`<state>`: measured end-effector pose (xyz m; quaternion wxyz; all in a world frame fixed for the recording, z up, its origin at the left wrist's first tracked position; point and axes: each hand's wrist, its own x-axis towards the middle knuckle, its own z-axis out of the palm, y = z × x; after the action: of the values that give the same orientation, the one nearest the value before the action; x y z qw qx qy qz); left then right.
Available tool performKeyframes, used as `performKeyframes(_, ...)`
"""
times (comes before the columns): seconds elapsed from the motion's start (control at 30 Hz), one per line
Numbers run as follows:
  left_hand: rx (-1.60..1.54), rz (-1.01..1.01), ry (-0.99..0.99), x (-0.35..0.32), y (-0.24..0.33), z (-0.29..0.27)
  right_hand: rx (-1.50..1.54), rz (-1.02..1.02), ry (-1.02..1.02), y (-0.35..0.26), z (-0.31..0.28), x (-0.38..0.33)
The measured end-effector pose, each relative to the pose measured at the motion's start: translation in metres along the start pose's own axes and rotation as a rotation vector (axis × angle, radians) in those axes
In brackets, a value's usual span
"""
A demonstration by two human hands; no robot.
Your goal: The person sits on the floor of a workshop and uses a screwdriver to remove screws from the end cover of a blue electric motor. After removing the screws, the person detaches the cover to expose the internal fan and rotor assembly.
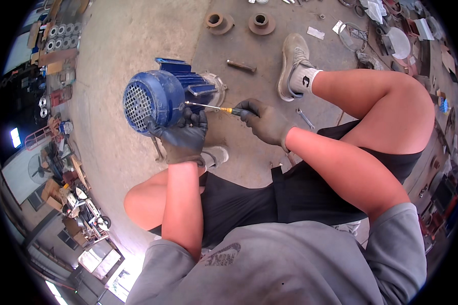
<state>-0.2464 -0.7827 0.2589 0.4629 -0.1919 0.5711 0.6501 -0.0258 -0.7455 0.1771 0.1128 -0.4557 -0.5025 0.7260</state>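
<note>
A blue electric motor (160, 96) rests on the floor in front of me, its round fan cover with a grille facing left and a pale flange (218, 90) at its right end. My left hand (183, 137), in a dark glove, grips the lower edge of the fan cover, thumb by the grille and fingers curled. In my right hand (267, 122), also gloved, is a screwdriver (211, 105) with a yellow and dark handle. Its shaft points left, and the tip meets the side of the fan cover, near a screw spot. Whether the tip sits in a screw head is too small to tell.
Beyond the motor lie two rusty flanged hubs (262, 24) and a metal shaft (241, 66). A wrench (305, 118) is on the floor near my right foot (294, 66). Under the motor's left side shows another metal tool (159, 149). Scrap parts crowd the right edge.
</note>
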Motion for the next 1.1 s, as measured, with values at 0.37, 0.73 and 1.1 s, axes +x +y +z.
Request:
performKeyframes(0.37, -0.029, -0.028, -0.165, 0.009, 0.002, -0.013, -0.094, -0.001, -0.001, -0.003, 0.013, 0.007)
performKeyframes(0.73, -0.045, -0.060, -0.113, 0.011, 0.000, -0.010, -0.168, 0.046, 0.029, -0.022, 0.012, 0.002)
performKeyframes(1.1, 0.007, -0.020, -0.124, 0.006, -0.004, -0.011, -0.198, 0.029, 0.031, -0.026, 0.009, -0.001)
